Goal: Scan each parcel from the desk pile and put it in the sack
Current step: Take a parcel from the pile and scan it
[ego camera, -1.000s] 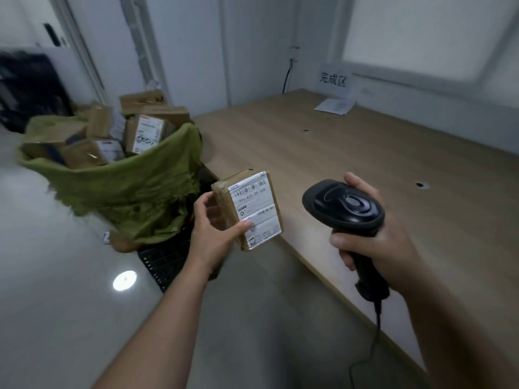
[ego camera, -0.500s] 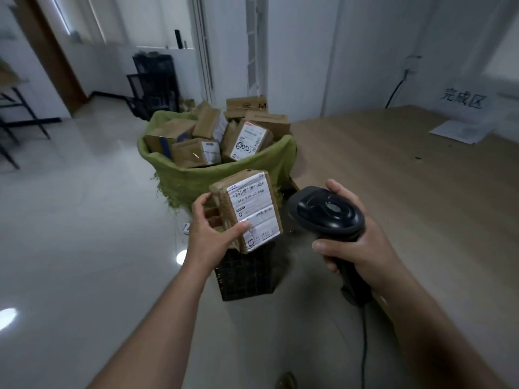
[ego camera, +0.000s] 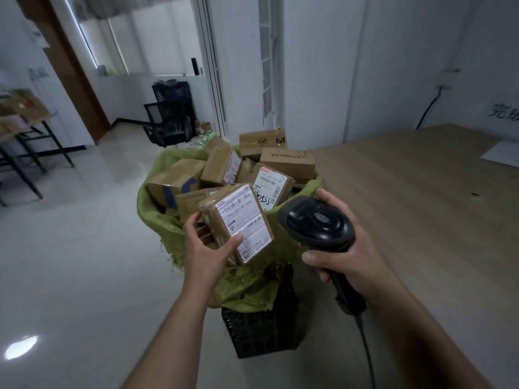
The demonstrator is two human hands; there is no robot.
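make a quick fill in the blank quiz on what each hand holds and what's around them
1. The right hand grips a black ____ by its handle.
2. The left hand holds a brown parcel with a ____ label.
3. The sack heaped with boxes is ____ in colour.
4. The wooden desk lies on the ____ hand's side.

Missing words: scanner; white; green; right
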